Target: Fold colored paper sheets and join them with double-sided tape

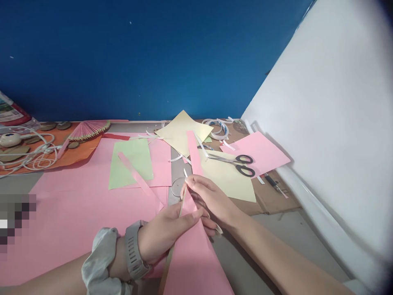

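Observation:
A pink paper (196, 262), folded or rolled to a narrow tip, runs from the bottom edge up to my hands. My left hand (172, 229) is closed on it, thumb on top and fingers underneath. At the paper's tip my right hand (205, 190) pinches with thumb and forefinger, its other fingers curled behind the paper. A small white sliver (185, 173) sticks up beside the right fingertips; whether it is held cannot be made out. Beyond the hands lie a pink strip (193, 151) and black-handled scissors (238, 161) on pale yellow paper (233, 184).
Large pink sheets (76, 213) cover the left, with a green paper (132, 162) on top. A pleated pink fan (89, 132), tangled white cable (39, 153) and orange paper (89, 151) lie far left. Tape rolls (216, 129) rest near the blue wall (153, 61); a white wall (331, 123) bounds the right.

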`<action>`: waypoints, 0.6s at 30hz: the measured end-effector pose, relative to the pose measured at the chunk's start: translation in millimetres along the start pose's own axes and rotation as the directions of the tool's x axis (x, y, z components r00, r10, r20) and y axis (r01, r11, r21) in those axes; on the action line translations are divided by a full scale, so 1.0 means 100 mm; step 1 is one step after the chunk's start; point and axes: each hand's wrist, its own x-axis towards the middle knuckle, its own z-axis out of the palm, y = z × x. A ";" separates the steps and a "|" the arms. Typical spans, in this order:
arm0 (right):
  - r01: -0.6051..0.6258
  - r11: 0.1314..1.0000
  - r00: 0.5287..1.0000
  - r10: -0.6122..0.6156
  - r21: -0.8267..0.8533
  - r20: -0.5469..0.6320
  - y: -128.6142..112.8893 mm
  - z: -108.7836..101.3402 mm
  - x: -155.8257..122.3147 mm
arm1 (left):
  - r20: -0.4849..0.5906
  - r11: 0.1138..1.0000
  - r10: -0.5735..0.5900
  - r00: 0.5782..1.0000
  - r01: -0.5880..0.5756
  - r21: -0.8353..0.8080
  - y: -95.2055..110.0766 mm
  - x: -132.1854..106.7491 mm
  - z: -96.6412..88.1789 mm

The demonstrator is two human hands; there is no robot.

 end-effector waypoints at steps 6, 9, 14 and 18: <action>-0.005 1.000 0.999 0.006 -0.022 0.032 -0.03 -0.02 -0.01 | 0.042 0.997 0.015 0.999 -0.012 -0.070 -0.10 0.02 -0.06; 0.003 0.997 0.999 0.001 -0.080 0.047 -0.04 -0.03 -0.02 | 0.060 0.998 0.020 0.998 -0.017 -0.052 -0.11 0.02 -0.07; 0.040 0.996 0.999 -0.037 -0.086 0.027 -0.04 -0.01 -0.03 | 0.082 0.999 0.015 0.997 -0.018 0.041 -0.08 0.03 -0.09; 0.046 0.994 0.999 -0.045 -0.094 0.008 -0.02 0.00 -0.03 | 0.099 0.996 0.044 0.994 -0.052 0.078 -0.05 0.04 -0.09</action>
